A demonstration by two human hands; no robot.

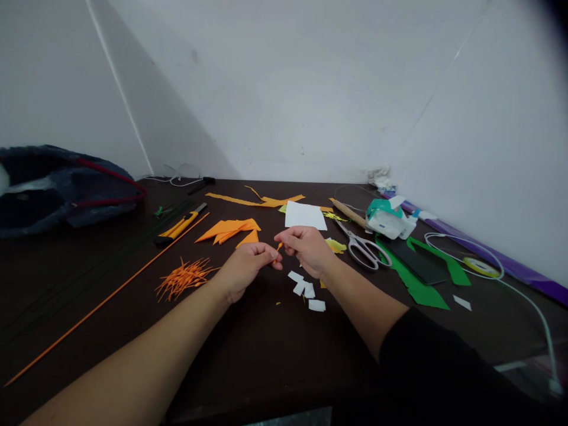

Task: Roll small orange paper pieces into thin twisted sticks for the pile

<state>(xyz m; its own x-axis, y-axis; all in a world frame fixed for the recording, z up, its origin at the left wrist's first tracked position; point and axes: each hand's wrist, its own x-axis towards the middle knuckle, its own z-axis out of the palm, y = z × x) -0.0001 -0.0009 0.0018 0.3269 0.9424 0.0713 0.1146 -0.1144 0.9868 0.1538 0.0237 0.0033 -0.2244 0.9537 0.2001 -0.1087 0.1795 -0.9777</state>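
My left hand (248,266) and my right hand (307,247) meet over the middle of the dark table. Between their pinched fingertips is a small orange twisted paper strip (279,247), gripped at its lower part by the left and at its top by the right. Left of my hands lies a pile of thin orange twisted strips (184,279). Folded orange paper pieces (231,229) rest just behind it. Several small white paper pieces (305,288) are scattered below my right hand. A white paper sheet (305,215) lies beyond my hands.
Scissors (364,247), green paper (417,284), a dark flat slab (417,262), a tissue pack (386,219) and a white cable (523,290) lie right. A yellow cutter (181,226) and long orange stick (110,297) lie left. A dark bag (66,189) stands far left.
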